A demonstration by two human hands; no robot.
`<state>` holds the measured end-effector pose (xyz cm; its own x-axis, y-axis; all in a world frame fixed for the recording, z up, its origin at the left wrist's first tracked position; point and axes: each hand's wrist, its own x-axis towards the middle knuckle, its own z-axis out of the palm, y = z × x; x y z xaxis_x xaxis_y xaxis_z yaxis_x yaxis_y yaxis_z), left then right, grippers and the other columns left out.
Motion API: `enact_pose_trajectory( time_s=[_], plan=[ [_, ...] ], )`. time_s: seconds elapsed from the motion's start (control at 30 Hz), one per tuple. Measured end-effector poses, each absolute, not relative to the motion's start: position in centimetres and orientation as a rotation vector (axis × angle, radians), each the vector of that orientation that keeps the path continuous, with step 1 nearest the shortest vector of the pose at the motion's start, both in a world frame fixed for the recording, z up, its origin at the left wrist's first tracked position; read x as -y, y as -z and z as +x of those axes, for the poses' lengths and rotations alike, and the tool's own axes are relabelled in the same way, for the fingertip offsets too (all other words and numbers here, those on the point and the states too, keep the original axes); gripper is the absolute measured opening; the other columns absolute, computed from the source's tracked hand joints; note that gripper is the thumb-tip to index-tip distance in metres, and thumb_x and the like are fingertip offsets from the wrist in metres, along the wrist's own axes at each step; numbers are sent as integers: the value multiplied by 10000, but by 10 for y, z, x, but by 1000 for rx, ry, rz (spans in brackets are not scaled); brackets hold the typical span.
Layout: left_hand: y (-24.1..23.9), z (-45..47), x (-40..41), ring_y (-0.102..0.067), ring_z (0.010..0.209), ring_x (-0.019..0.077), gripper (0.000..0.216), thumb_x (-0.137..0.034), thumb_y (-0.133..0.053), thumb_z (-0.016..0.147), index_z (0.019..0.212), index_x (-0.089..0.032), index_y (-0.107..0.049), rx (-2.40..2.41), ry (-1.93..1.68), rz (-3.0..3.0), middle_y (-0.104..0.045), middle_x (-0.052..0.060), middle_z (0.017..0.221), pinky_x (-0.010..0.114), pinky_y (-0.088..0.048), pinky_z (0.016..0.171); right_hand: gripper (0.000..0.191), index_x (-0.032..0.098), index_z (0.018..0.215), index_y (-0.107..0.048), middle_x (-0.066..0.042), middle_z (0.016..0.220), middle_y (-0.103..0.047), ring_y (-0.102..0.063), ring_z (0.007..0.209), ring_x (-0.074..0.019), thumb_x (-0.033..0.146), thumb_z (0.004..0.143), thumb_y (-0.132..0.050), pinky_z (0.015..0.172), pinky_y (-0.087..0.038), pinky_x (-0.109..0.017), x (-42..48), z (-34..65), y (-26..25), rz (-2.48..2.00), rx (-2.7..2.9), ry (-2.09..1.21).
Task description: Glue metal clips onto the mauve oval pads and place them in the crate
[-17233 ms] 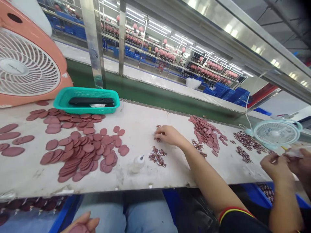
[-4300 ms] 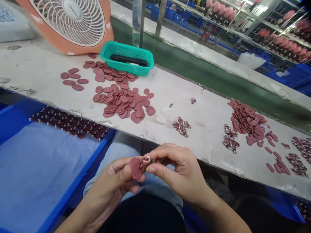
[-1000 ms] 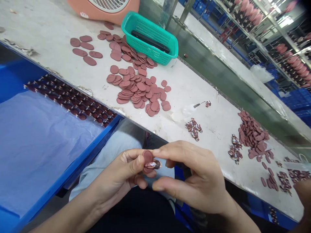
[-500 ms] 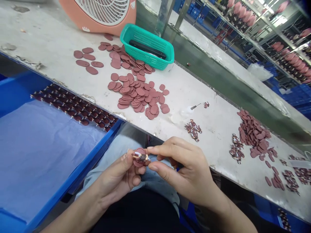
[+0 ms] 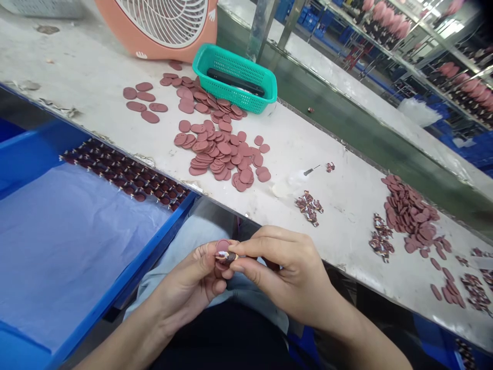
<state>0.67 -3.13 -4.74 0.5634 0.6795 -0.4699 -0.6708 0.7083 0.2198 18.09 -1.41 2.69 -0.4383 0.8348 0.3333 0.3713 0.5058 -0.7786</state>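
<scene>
Ornament [image 5: 227,258], single and brown-and-white, was pinched by the right hand [image 5: 292,272] against at least one maroon disc [image 5: 223,245], gripped in the left hand [image 5: 196,277], near centre. Six loose discs [image 5: 150,117] were spread at left; the main pile [image 5: 217,154] could not be counted. In one green basket [image 5: 217,53], far, a black object [image 5: 234,82] was held; in one blue bin [image 5: 34,154], near left, dark pieces [image 5: 123,172] and pale sheeting [image 5: 77,241] were contained. The fan [image 5: 162,53] was cut off, the bottle [image 5: 292,181] blurred, the disc's lower part hidden by the left hand.
</scene>
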Motion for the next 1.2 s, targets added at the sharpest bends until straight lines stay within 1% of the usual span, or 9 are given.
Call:
enact_pose_trajectory(
  time_s=[0.27, 0.33, 0.43, 0.5, 0.63, 0.8, 1.0, 1.13, 1.2],
  plan=[
    [47, 4, 30, -650, 569, 61, 189, -319, -909, 686, 762, -184, -801, -573, -789, 69, -716, -14, 672, 93, -543, 479, 100, 145, 974, -762, -13, 799, -754, -642, 664, -81, 124, 882, -731, 642, -534, -161, 12, 180, -26, -1022, 1984, -852],
    [47, 1, 27, -677, 631, 95, 298, -441, -868, 709, 868, -194, -816, -589, -770, 112, -746, 24, 747, 111, -546, 473, 113, 143, 993, -755, -9, 785, -746, -635, 656, -81, 132, 885, -726, 628, -537, -165, 11, 179, -26, -1015, 1972, -826],
    [49, -5, 26, -712, 751, 170, 570, -601, -851, 629, 1050, -221, -797, -734, -834, 177, -767, 70, 907, 164, -567, 469, 100, 123, 985, -742, -23, 765, -719, -632, 642, -88, 136, 890, -714, 603, -539, -178, 10, 171, -19, -1008, 1960, -667],
    [51, -11, 29, -678, 672, 150, 539, -557, -907, 572, 997, -245, -795, -945, -1033, 220, -746, 28, 837, 165, -542, 437, 94, 115, 982, -728, -43, 777, -713, -637, 648, -104, 131, 891, -710, 590, -541, -201, 10, 162, -8, -997, 1972, -458],
    [53, -21, 36, -497, 455, 82, 369, -462, -958, 520, 711, -221, -754, -1222, -1343, 352, -613, -41, 568, 153, -448, 358, 165, 107, 1056, -684, -41, 731, -713, -613, 605, -143, 142, 896, -706, 541, -513, -276, 6, 132, 26, -886, 2047, -39],
    [55, -37, 35, -458, 478, 80, 365, -470, -947, 526, 660, -204, -736, -1354, -1390, 368, -614, -32, 625, 163, -423, 356, 167, 118, 1104, -661, -30, 717, -712, -599, 571, -141, 179, 954, -622, 512, -480, -291, -6, 94, 63, -778, 2085, -24],
    [73, -66, 25, -565, 591, 125, 399, -547, -863, 621, 759, -204, -712, -1502, -1353, 356, -642, -10, 715, 184, -444, 416, 142, 113, 1058, -677, -18, 690, -686, -591, 582, -150, 185, 940, -647, 521, -458, -296, -16, 67, 73, -788, 2120, -93],
    [101, -106, -3, -711, 872, 231, 371, -512, -791, 717, 892, -210, -662, -1674, -1260, 438, -713, 40, 940, 251, -543, 560, 172, 112, 1063, -672, -6, 643, -652, -532, 531, -151, 229, 943, -636, 477, -404, -306, -8, 79, 67, -764, 2158, -116],
    [120, -128, -22, -713, 942, 256, 312, -442, -759, 783, 930, -189, -651, -1802, -1162, 535, -723, 62, 952, 296, -568, 644, 146, 107, 1053, -672, -17, 656, -656, -530, 537, -147, 187, 941, -624, 482, -404, -297, -3, 93, 67, -792, 2164, -136]
  ],
)
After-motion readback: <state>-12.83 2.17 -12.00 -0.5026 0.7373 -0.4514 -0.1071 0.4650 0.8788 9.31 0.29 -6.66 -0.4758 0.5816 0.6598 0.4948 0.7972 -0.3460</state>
